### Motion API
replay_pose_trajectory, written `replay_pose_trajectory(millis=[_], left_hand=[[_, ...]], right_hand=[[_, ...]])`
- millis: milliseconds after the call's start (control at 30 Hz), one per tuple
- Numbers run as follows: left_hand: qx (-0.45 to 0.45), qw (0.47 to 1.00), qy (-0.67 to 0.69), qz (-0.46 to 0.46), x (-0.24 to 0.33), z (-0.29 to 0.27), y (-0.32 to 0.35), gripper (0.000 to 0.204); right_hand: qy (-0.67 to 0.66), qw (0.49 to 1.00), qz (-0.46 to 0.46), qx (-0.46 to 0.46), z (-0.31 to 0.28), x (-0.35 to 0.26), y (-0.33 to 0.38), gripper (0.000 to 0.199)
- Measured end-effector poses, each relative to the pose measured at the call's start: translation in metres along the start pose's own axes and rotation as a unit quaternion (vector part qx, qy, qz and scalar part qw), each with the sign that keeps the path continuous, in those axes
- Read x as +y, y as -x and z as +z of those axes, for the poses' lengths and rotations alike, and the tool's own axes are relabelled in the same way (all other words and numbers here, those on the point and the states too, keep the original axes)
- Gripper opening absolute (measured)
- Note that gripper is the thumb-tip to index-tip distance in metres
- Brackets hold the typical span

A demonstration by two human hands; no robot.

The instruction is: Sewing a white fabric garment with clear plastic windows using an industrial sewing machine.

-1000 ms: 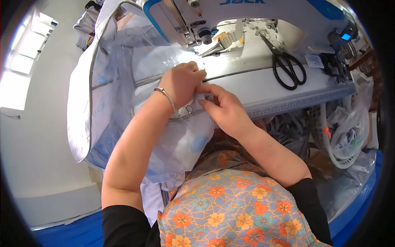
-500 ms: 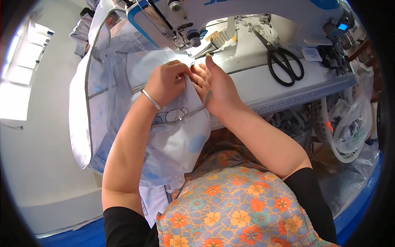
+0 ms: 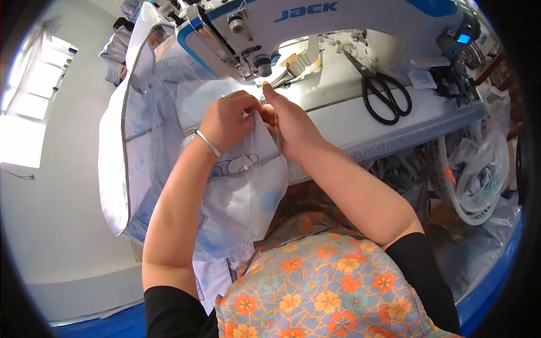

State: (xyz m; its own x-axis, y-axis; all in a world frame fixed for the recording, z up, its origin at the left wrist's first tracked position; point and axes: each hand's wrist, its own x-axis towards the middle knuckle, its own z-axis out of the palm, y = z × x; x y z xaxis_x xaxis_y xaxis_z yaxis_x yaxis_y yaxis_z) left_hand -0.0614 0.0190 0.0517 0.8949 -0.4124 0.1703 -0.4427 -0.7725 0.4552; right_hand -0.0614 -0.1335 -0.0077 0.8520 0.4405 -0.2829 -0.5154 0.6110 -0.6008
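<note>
White, partly sheer fabric [image 3: 242, 194] with blue prints and grey edging hangs between my forearms and spreads left over the machine table. My left hand [image 3: 230, 121] pinches its upper edge between thumb and fingers. Against that hand's fingertips, my right hand [image 3: 290, 127] curls its fingers round the same edge, thumb raised. A grey binding strip runs down beside the right palm. What lies right between the fingertips is hidden. Just beyond both hands is the needle area of a white and blue sewing machine [image 3: 372, 25].
Black-handled scissors [image 3: 385, 98] lie on the table [image 3: 338, 127] to the right. Thread scraps [image 3: 355, 45] and small metal parts sit under the machine arm. A ruler strip marks the front edge. A white plastic basket [image 3: 476, 211] with clear bags hangs below at right.
My right hand's fingers have curled in from a more open, palm-up pose to the fabric edge, and its thumb has tilted left. The left hand keeps its pinch. The view has shifted slightly.
</note>
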Motion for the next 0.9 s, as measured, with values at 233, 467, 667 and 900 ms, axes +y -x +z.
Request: replay_pose_trajectory(millis=[233, 467, 667, 900], left_hand=[[0.047, 0.996, -0.066, -0.045, 0.008, 0.014, 0.004, 0.029], [0.046, 0.987, -0.151, -0.018, 0.005, 0.034, 0.020, 0.027], [0.080, 0.975, -0.208, 0.026, 0.009, 0.043, 0.025, 0.026], [0.079, 0.974, -0.214, 0.018, -0.005, 0.046, 0.022, 0.009]], right_hand=[[-0.073, 0.997, 0.003, -0.012, 0.002, -0.008, 0.007, 0.053], [0.412, 0.909, -0.052, -0.042, -0.020, -0.010, 0.082, 0.045], [0.510, 0.849, -0.128, -0.051, -0.022, 0.018, 0.103, 0.038], [0.588, 0.794, -0.151, -0.020, -0.017, -0.004, 0.082, 0.026]])
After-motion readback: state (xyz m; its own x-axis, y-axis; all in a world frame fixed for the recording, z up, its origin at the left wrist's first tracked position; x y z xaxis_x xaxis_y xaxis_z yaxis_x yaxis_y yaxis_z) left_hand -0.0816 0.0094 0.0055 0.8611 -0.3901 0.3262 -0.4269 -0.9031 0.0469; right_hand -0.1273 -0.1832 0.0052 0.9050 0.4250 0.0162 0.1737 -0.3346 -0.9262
